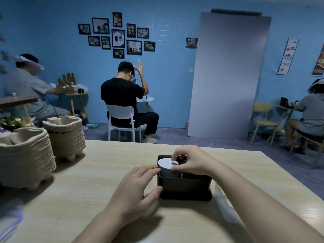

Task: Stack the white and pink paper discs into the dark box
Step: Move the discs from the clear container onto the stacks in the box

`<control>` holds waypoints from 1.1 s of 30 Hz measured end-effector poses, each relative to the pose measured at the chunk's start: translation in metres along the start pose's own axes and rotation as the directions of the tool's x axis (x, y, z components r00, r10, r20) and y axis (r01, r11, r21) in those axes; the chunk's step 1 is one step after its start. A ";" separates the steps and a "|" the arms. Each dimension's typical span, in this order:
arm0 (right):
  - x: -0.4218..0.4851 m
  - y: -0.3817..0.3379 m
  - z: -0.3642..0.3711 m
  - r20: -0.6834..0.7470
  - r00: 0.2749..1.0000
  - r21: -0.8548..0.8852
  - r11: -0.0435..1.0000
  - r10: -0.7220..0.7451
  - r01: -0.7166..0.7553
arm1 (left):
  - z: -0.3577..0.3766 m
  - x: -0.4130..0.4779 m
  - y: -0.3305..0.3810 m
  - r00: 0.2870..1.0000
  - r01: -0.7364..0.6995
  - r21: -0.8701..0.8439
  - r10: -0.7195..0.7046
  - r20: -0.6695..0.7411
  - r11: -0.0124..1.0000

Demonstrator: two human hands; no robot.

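A dark box stands on the wooden table in front of me. A stack of white paper discs rises out of its left half, top disc facing up. My right hand reaches over the box and pinches the stack's right edge with thumb and fingers. My left hand rests against the box's left wall, fingertips touching the stack's side and thumb on the box's front corner. A darker stack sits in the box's right half, mostly hidden under my right hand. I cannot make out any pink discs.
Two tall stacks of pulp cup trays stand on the table's left side, with flowers behind. A clear plastic sleeve lies right of the box. Three people sit at other tables beyond the far edge.
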State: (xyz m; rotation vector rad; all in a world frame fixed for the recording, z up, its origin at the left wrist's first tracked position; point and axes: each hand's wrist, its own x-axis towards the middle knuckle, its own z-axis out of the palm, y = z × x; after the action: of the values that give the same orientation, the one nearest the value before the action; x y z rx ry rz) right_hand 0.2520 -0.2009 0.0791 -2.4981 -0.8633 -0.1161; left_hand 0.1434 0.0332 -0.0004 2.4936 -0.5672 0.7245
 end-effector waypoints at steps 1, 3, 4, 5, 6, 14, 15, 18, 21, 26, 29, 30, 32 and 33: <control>0.000 -0.001 0.001 0.013 1.000 -0.008 1.000 -0.014 0.014 | 0.000 0.000 0.000 1.000 0.002 -0.015 -0.002 -0.001 1.000; 0.001 0.000 0.004 0.023 0.999 -0.023 0.999 -0.039 0.040 | 0.001 0.001 0.002 1.000 0.003 -0.036 -0.003 -0.003 0.999; 0.001 0.000 0.005 0.019 0.999 -0.023 0.999 -0.043 0.044 | 0.001 0.001 0.003 1.000 0.005 -0.043 -0.005 -0.004 0.999; 0.001 0.001 0.005 0.013 0.999 -0.019 0.999 -0.045 0.046 | 0.001 0.001 0.004 1.000 0.007 -0.048 -0.007 -0.004 0.999; 0.001 0.002 0.006 0.006 0.999 -0.014 0.999 -0.043 0.043 | 0.001 0.001 0.004 1.000 0.009 -0.053 -0.009 -0.005 0.999; -0.001 0.004 0.008 0.007 1.000 0.015 1.000 -0.008 0.008 | 0.001 0.003 0.011 0.997 0.069 -0.137 -0.072 -0.020 0.988; -0.002 0.004 0.008 0.005 1.000 0.009 1.000 -0.017 0.017 | 0.001 0.004 0.012 0.996 0.084 -0.153 -0.088 -0.021 0.985; -0.006 0.004 0.009 -0.031 0.999 0.042 0.999 -0.026 0.027 | -0.003 0.006 0.015 0.995 0.094 -0.163 -0.100 -0.029 0.982; -0.015 0.003 0.005 -0.092 0.996 0.101 0.994 -0.017 0.026 | -0.008 0.007 0.020 0.994 0.090 -0.142 -0.097 -0.042 0.986; -0.057 0.010 -0.024 -0.196 0.981 0.241 0.969 -0.002 0.050 | -0.014 0.016 0.046 0.992 0.030 -0.110 -0.043 -0.120 0.994; -0.098 0.027 -0.045 -0.230 0.973 0.359 0.931 0.018 0.068 | -0.012 0.028 0.076 0.991 -0.031 -0.150 0.012 -0.130 0.988; -0.112 0.035 -0.051 -0.246 0.969 0.370 0.927 0.032 0.064 | -0.009 0.033 0.087 0.992 -0.047 -0.175 0.026 -0.120 0.983; -0.141 0.052 -0.062 -0.272 0.960 0.377 0.925 0.063 0.046 | 0.001 0.043 0.107 0.995 -0.072 -0.249 0.052 -0.083 0.966; -0.155 0.062 -0.067 -0.280 0.957 0.371 0.928 0.078 0.033 | 0.007 0.048 0.116 0.997 -0.073 -0.297 0.059 -0.055 0.952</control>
State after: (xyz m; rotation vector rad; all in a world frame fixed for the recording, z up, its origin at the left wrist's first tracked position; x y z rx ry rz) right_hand 0.1706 -0.3613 0.0754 -2.0678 -0.6612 -0.2774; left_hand 0.1241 -0.0756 0.0602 2.1819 -0.6917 0.6645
